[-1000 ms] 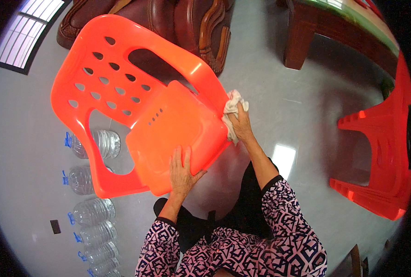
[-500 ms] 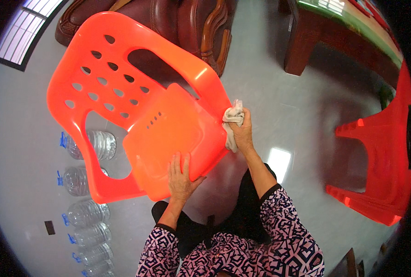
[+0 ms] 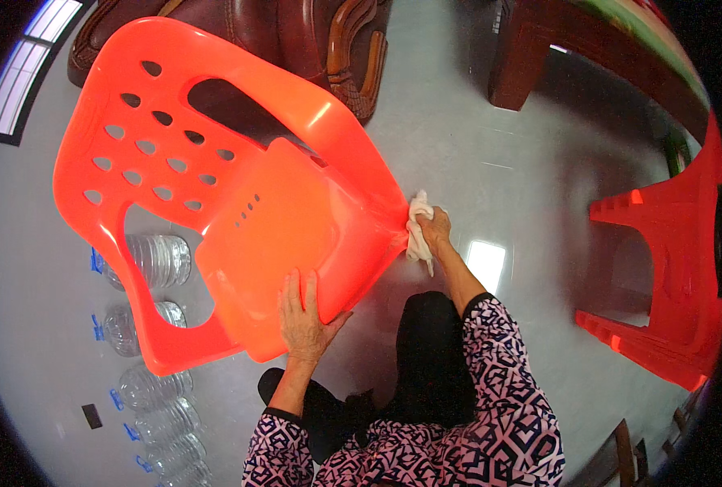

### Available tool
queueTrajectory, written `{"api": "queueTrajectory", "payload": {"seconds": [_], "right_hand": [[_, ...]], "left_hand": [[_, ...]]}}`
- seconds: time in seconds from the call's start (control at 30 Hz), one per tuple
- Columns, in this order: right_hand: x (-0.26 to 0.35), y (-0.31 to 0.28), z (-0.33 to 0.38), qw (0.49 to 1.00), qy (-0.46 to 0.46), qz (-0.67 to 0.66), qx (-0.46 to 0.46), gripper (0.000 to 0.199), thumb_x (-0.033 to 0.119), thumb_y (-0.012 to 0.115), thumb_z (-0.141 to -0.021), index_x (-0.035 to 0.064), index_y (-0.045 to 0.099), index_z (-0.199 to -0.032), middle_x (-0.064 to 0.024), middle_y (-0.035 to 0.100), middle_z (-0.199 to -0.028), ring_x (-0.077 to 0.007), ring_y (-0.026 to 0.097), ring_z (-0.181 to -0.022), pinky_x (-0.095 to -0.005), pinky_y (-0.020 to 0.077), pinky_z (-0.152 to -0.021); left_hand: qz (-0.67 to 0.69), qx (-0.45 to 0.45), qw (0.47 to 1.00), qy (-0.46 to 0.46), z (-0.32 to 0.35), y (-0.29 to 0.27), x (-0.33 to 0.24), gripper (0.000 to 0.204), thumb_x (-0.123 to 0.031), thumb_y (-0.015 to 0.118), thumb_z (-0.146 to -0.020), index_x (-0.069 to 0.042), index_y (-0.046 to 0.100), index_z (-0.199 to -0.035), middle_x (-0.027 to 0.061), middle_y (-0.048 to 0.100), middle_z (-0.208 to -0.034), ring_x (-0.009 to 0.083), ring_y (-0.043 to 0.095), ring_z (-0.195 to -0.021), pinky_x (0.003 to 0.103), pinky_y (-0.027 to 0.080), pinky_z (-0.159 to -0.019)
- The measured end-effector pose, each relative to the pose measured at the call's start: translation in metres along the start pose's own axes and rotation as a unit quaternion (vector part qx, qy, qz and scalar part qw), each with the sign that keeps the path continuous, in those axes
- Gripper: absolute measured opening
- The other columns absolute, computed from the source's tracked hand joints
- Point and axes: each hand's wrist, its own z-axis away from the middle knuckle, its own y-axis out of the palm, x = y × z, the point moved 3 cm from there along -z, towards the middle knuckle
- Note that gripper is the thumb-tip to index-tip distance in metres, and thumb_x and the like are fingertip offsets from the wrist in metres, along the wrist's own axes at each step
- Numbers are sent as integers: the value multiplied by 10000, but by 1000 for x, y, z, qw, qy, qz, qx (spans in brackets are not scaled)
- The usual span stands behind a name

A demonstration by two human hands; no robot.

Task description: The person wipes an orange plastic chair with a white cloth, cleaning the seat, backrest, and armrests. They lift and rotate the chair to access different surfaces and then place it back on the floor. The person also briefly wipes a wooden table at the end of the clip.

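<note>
A bright orange-red plastic armchair (image 3: 272,219) stands tilted before me, its backrest with drop-shaped holes toward the far left. My left hand (image 3: 305,321) lies with fingers stretched on the near edge of the seat, thumb spread to the right. Over at the chair's right corner, my right hand (image 3: 435,230) is closed round a crumpled whitish cloth (image 3: 418,227). That cloth presses against the chair's leg, and a loose end hangs down from it. The palm-side fingers of the right hand are partly hidden by the cloth.
Several clear plastic bottles (image 3: 162,260) with blue handles line the left side of the floor. A second red plastic piece of furniture (image 3: 669,268) stands at the right. Behind are a dark leather sofa (image 3: 280,40) and a heavy wooden table (image 3: 523,65).
My right hand and the cloth have moved down along the chair's right front corner onto the leg. The chair sits slightly further left in view; my left hand stays on the seat edge.
</note>
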Motion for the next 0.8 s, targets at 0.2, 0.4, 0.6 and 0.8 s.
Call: {"api": "queueTrajectory", "payload": {"seconds": [0.2, 0.4, 0.6, 0.8], "right_hand": [[-64, 29, -24, 964, 128, -211, 102, 372, 271, 584, -803, -21, 634, -1029, -202, 636, -1018, -338, 613, -922, -417, 481, -795], [-18, 12, 0, 916, 180, -312, 177, 275, 184, 608, -800, -4, 638, -999, -108, 638, -908, -225, 615, -748, -367, 496, -647], [31, 5, 8, 903, 76, -350, 238, 240, 103, 590, -836, 0, 638, -1047, -67, 642, -915, -172, 618, -738, -319, 505, -638], [92, -6, 29, 899, -32, -361, 245, 259, 105, 570, -892, -10, 595, -1123, -89, 646, -997, -163, 631, -835, -298, 521, -710]], "left_hand": [[12, -10, 1000, 12, -7, -11, -16, 998, -480, 830, -578, -91, 388, -1384, 203, 361, -1419, 388, 387, -1283, 514, 368, -1019], [4, -22, 1000, 13, -8, -5, -14, 991, -476, 827, -588, -92, 386, -1387, 206, 361, -1418, 393, 381, -1285, 516, 360, -1022], [-5, -10, 1000, 2, -20, 8, -8, 981, -452, 817, -611, -75, 374, -1401, 214, 383, -1403, 382, 389, -1278, 470, 355, -1035], [-4, -22, 1000, 1, -30, 27, 0, 980, -439, 816, -603, -80, 375, -1402, 221, 379, -1402, 390, 386, -1279, 487, 345, -1038]]}}
